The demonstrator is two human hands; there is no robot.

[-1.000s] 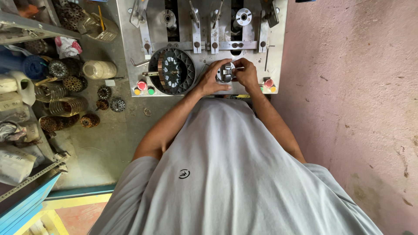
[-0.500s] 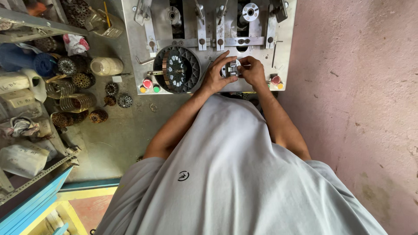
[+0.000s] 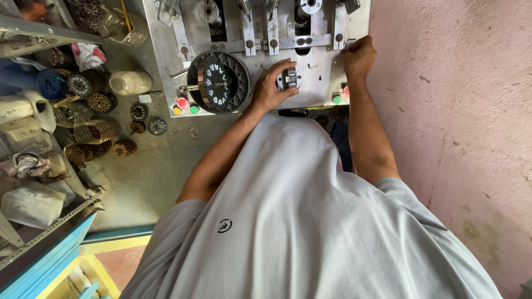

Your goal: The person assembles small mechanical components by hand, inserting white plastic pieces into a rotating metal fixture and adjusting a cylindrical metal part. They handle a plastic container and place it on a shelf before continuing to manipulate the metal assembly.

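Gripping metal part (image 3: 290, 78) — left hand (image 3: 270, 86)

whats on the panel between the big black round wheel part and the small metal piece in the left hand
In the head view, no loose part lies between the black wheel and the small metal piece: only bare panel and the left hand itself.

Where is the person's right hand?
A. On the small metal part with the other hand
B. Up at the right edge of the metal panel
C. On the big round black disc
B: the right hand grips the metal panel's right edge, while the left hand alone holds the small metal part.
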